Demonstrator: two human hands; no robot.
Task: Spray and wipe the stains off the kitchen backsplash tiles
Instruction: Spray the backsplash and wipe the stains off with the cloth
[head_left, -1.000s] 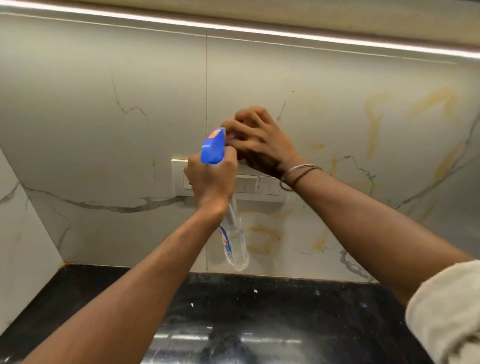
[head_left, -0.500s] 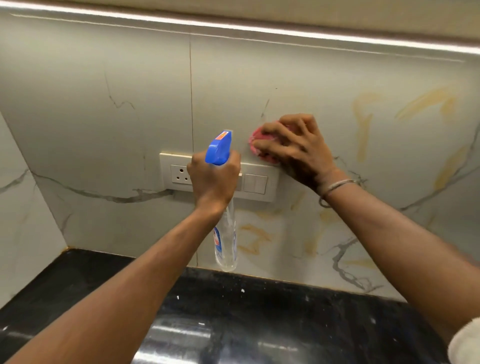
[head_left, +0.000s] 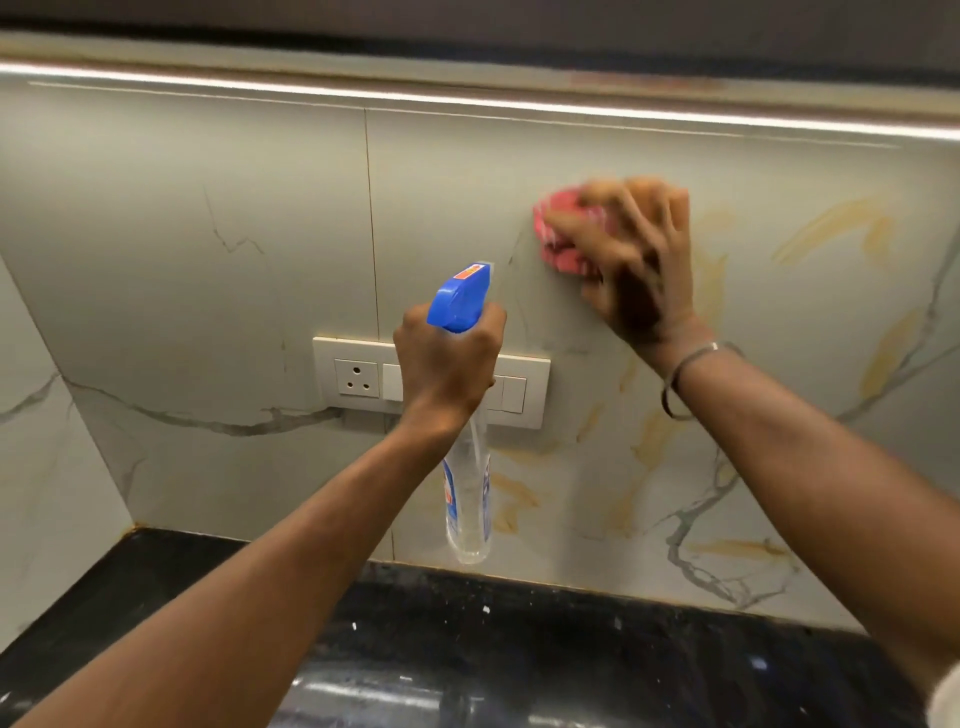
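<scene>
Right at the near edge runs a black counter (head_left: 467, 649), glossy and flecked with pale specks. It meets the wall in a corner on the left. Above it the left hand (head_left: 447, 364) holds up a bottle (head_left: 466, 499), fingers wrapped tight round the neck just under the blue trigger head. The clear body hangs straight down, its base just above the counter's back edge, with a blue label on its side. The nozzle points at the wall. I can't make out how much liquid is inside.

Behind the bottle, a white switch plate (head_left: 358, 374) is set into the wall, with a three-pin socket at its left end and rocker switches to the right, partly hidden by the hand.

The tiles (head_left: 208, 260) are pale grey with dark marble veins, and one thin vertical joint runs down above the plate. Yellow-brown stains (head_left: 831, 228) streak the right-hand tile, some high up on the right and more below and to the right of the plate. A light strip (head_left: 467, 104) glows along the top under a dark cabinet.

Up there the right hand (head_left: 639, 260), blurred, lies against the tile, fingers spread wide over a pink cloth (head_left: 558, 228) and pressing it to the wall, left of the high stains. A thin bangle (head_left: 691, 374) circles that wrist.
</scene>
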